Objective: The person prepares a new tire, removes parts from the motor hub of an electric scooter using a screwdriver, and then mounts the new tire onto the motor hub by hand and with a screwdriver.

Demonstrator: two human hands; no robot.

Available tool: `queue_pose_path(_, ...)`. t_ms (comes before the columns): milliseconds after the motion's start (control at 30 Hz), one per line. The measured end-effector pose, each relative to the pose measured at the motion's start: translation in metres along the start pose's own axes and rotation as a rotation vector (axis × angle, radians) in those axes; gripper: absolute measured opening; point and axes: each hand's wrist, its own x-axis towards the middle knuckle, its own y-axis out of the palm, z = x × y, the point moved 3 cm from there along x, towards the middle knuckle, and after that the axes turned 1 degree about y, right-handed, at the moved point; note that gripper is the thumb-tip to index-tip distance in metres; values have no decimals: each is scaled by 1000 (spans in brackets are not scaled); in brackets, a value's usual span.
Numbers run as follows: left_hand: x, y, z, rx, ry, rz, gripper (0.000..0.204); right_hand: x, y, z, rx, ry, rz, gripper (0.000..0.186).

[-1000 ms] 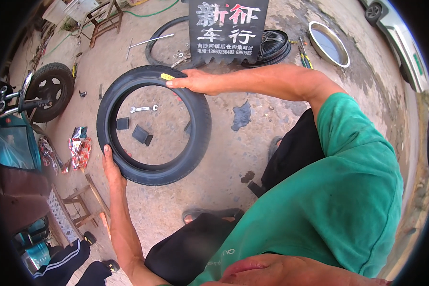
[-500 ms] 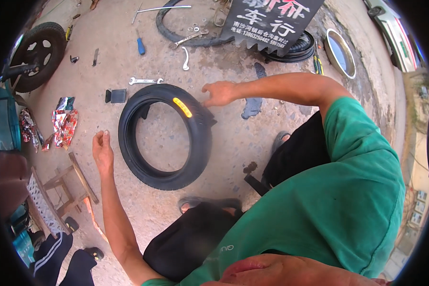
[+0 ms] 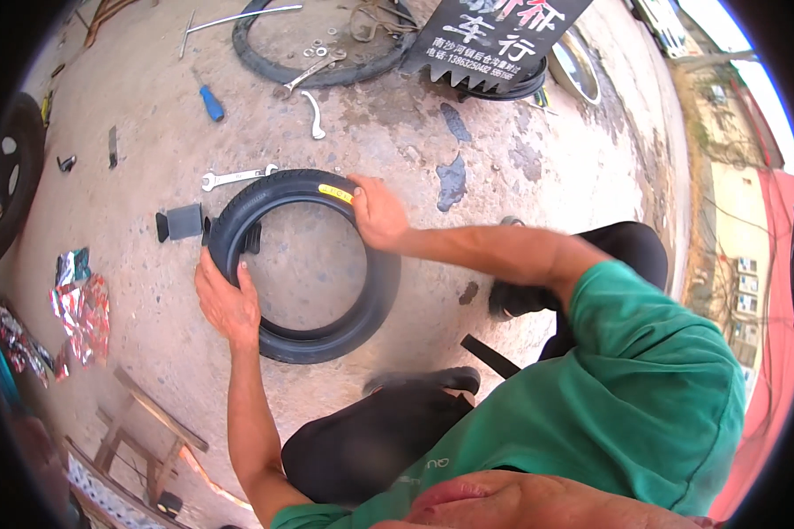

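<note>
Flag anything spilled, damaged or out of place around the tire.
Dark, irregular patches mark the ground right of the tire, like a spill or old filler; can't tell which. Crumpled shiny wrapping lies loose at left, like litter. No damage shows on the tire's visible side.

The tyre [image 3: 379, 284] is a black, open-centred ring, a yellow label [image 3: 335, 192] along its upper sidewall. One sidewall faces up toward the camera; whether it lies fully flat on the ground [image 3: 163, 295] is unclear.

Tyre [image 3: 381, 282], wrench [image 3: 238, 177] and screwdriver [image 3: 211, 105] mark this outdoor repair workshop.
</note>
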Motion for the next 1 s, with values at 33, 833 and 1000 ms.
queue_pose_path(33, 0, 0, 2, 9, 9, -9, 74, 0, 4, 2, 13, -10, -92, 38)
queue_pose_path(833, -7, -42, -52, 290, -57, 19, 75, -3, -12, -37, 326, 58, 3, 33)
queue_pose_path(1000, -61, -156, -208, 468, 73, -108, 79, -25, -90, -47, 537, -125, 513, 36)
